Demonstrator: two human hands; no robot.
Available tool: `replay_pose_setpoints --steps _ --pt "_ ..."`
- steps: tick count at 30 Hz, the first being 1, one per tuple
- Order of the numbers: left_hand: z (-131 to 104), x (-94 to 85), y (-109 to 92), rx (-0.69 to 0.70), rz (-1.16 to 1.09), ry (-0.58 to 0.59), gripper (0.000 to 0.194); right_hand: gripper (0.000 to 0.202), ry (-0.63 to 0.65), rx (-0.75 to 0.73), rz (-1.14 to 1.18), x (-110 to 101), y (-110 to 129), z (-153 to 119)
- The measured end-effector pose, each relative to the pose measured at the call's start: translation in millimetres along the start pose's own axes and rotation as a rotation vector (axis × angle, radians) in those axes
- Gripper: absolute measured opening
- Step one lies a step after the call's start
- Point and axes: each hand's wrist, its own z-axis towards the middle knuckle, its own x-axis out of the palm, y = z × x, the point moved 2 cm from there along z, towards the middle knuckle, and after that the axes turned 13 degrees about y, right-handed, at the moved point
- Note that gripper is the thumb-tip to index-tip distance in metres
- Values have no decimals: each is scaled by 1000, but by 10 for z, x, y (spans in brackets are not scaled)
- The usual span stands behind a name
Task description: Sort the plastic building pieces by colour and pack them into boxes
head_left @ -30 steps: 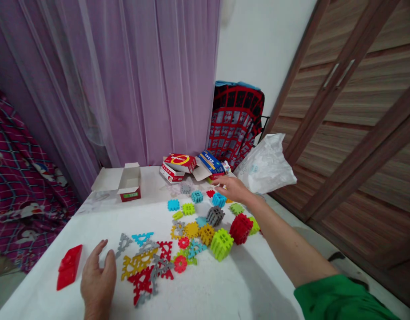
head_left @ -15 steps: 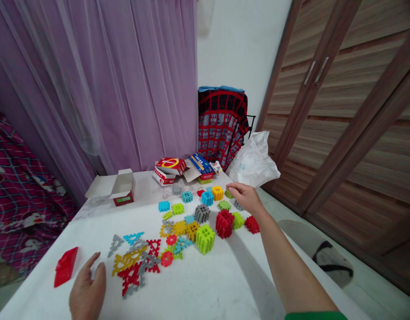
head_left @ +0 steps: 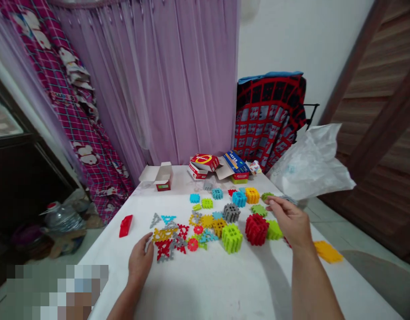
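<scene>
White lettering on the red box (head_left: 208, 160) and blue box (head_left: 236, 162) — too small, too blurred, illegible.

Soft light lit the white table (head_left: 224, 284), a faint shadow (head_left: 270, 264) lying toward five o'clock; edges stretched, nine o'clock was dim, eight o'clock coarsely pixelated.

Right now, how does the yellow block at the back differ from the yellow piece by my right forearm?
The yellow block is thick, while the yellow piece is flat. The block sits close beside a blue one; the piece lies near the table's right edge. Both have notched edges.
</scene>
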Motion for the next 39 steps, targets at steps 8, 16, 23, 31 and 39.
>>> replay_pose_setpoints --steps 8,16,23,31,39 --pt "-25 105 36 135 55 49 46 32 139 -30 4 269 129 -48" --pt "-213 261 35 282 144 79 58 28 307 -137 -146 542 268 -149" --pt "-224 219 54 320 197 146 56 27 422 -179 -217 655 336 -220" --pt "-262 156 -3 349 196 137 49 24 469 -221 -235 694 367 -234" --pt "-273 -33 -244 348 99 76 34 24 495 -234 -248 721 384 -264"
